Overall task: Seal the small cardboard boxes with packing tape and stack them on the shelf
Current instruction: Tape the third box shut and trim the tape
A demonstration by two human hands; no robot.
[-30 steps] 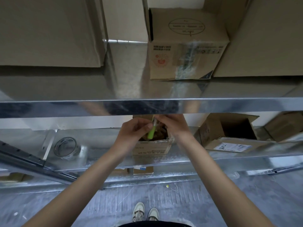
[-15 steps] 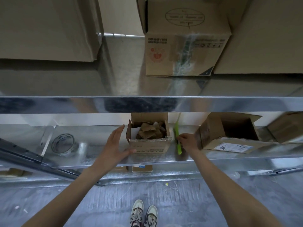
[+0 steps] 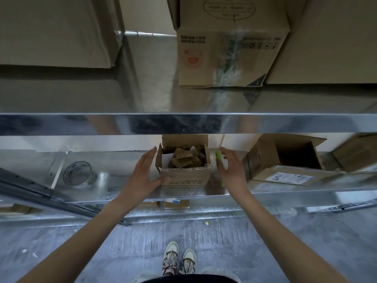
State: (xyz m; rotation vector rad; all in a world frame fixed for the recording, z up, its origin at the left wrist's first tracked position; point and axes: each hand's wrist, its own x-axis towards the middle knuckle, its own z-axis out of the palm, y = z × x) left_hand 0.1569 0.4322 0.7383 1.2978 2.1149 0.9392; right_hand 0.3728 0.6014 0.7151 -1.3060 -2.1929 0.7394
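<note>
A small open cardboard box holding brown cardboard scraps stands on the middle metal shelf. My left hand is flat against its left side, fingers straight and thumb at the front lower corner. My right hand hovers open just right of the box. A green cutter lies on the shelf under that hand, partly hidden by it. A roll of clear packing tape lies on the same shelf to the left.
A bigger open box with a white label stands to the right, another box beyond it. Large cardboard boxes sit on the upper shelf, whose front edge hangs above my hands. My shoes stand on the grey floor.
My hands left the top of the small box. The right hand carried the green cutter down to the shelf and released it; the left hand moved to the box's left side.
</note>
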